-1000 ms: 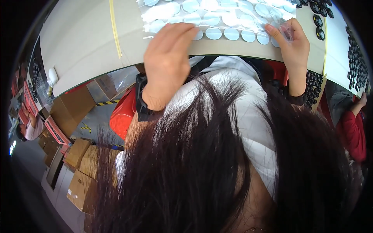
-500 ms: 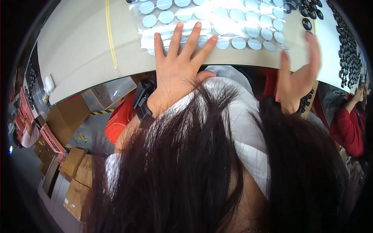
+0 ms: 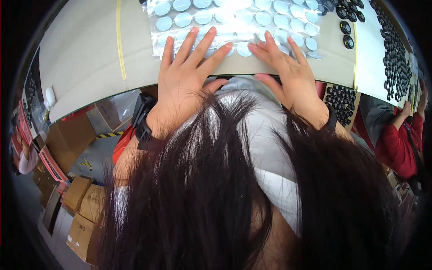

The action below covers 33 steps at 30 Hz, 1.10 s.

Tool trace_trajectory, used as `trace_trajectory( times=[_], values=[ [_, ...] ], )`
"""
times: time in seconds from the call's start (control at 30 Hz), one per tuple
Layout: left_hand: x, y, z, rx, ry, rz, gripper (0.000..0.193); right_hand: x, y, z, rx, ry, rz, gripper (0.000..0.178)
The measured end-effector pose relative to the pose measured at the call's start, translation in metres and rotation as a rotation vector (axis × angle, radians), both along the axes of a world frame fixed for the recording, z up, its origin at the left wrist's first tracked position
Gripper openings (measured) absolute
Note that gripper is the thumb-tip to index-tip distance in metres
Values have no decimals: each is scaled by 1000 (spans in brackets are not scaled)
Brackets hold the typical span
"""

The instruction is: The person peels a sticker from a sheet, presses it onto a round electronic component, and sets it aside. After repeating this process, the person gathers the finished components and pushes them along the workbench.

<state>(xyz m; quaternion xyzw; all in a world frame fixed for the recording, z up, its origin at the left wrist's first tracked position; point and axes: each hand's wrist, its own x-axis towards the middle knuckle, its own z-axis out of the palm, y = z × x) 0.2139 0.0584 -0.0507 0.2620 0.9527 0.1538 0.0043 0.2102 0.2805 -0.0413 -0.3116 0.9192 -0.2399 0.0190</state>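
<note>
A clear plastic sheet with rows of round pale-blue discs lies near the table's front edge. My left hand rests on the sheet's near left part, fingers spread and pointing away from me. To its right, my right hand is spread too, its fingertips over the near right rows. Neither hand holds anything. Glare washes out the middle of the sheet, and my fingers cover some near discs.
Black round parts sit right of the sheet, with many more along the right side. A box of black parts is below the edge. Yellow tape crosses the table. Cardboard boxes stand lower left; a red-sleeved person is at right.
My right hand has come down leftward from its raised place at the right onto the sheet's near edge. My left hand stays spread on the sheet. The whole view has shifted slightly.
</note>
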Motion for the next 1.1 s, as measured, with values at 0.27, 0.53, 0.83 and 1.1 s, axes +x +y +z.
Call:
trace_trajectory(
  times=[0.27,0.53,0.83,1.1],
  values=[
    [0,-7,8,-68,-26,-24,60,13,27,3,39,0,-184,58],
    [0,-7,9,-90,-68,-31,66,17,36,8,51,20,-306,51],
    [1,-6,12,-74,-79,-26,66,3,40,30,325,45,-190,58],
    [-1,-11,9,-56,-26,-36,64,9,52,8,146,-24,-225,55]
  ],
)
